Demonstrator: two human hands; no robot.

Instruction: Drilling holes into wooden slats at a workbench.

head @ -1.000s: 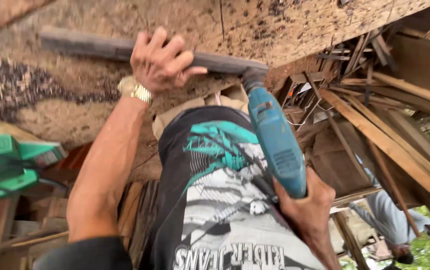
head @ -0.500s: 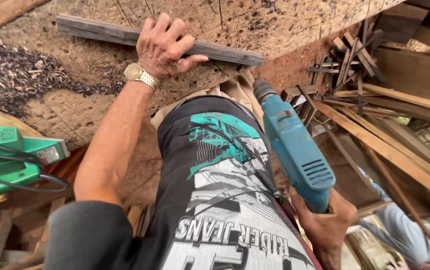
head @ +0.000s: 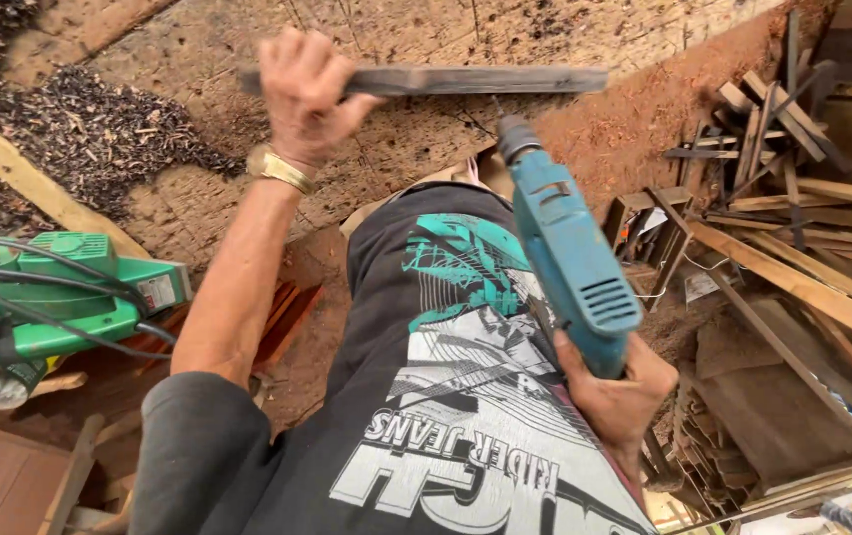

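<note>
The left hand (head: 305,94) sits at about eleven o'clock in the head view, fingers curled tight around one end of a dark grey strip of wood (head: 476,80), which runs level toward one o'clock and lies against the rough board (head: 198,198) behind it. A gold watch (head: 282,170) circles the wrist just below the hand.

The right hand (head: 619,391) is at about four o'clock, fingers wrapped around the grip of a blue drill (head: 565,248). The drill slants up toward twelve o'clock, its dark chuck ending just under the strip, near its middle; whether the bit touches the wood cannot be told.

Between the arms shows a dark printed shirt (head: 446,396). At nine o'clock rests a green power tool (head: 69,297) with black cords draped over it. Dark shavings (head: 99,139) lie heaped at ten o'clock. A jumble of wooden slats (head: 793,198) fills the side from two to four o'clock.
</note>
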